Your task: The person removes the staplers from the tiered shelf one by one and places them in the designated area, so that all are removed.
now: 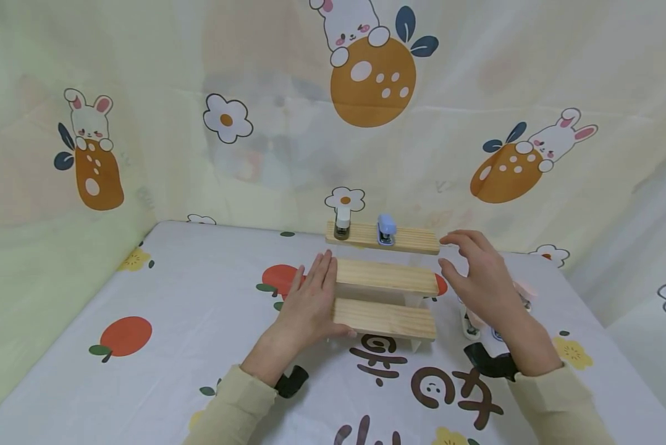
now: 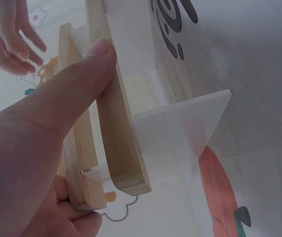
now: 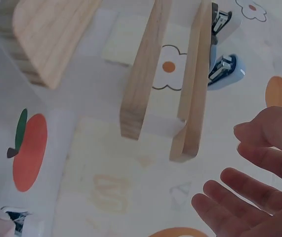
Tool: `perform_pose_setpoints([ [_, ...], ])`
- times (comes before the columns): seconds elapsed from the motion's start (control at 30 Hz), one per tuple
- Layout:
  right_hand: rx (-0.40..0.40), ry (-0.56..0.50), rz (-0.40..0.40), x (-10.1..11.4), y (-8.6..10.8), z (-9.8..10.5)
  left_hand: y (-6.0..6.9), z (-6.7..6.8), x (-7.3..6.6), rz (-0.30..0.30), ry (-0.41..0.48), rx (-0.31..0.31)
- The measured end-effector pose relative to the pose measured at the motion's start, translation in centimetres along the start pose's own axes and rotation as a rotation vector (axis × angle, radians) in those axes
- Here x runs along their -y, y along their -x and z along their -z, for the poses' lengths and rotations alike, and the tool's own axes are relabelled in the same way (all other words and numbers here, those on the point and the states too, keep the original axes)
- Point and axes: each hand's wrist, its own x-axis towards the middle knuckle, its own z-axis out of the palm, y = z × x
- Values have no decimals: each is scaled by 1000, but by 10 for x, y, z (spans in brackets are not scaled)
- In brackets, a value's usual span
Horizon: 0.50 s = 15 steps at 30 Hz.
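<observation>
A stepped shelf has three wooden boards, with the middle board [image 1: 387, 276] and lowest board [image 1: 385, 317] on clear supports. My left hand [image 1: 306, 309] grips the shelf's left end; in the left wrist view its thumb [image 2: 71, 94] lies on the edge of one board [image 2: 123, 143] and fingertips touch another's end. On the top board [image 1: 361, 237] stand a white stapler [image 1: 342, 224] and a blue stapler [image 1: 386, 230]. My right hand [image 1: 485, 281], fingers loosely bent and apart, holds nothing beside the top board's right end; the right wrist view shows it [image 3: 259, 182] clear of the boards.
More small staplers, one white [image 1: 469, 326] and one pink [image 1: 524, 290], lie on the table right of the shelf, partly hidden by my right arm. A patterned cloth [image 1: 172, 346] covers the table, and printed curtains [image 1: 277, 167] hang behind and at the sides.
</observation>
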Motion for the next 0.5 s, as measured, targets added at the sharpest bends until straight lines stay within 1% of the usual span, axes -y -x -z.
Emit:
perform_pose_setpoints([
  [0.17,13,-17,6,7,-9,-6,1,0,0,0,0,0],
  [0.37,30,-45,32,15,-18,-13,1,0,0,-1,6,5],
  [0.5,52,-54,35,22,-25,-18,0,0,0,0,-5,4],
])
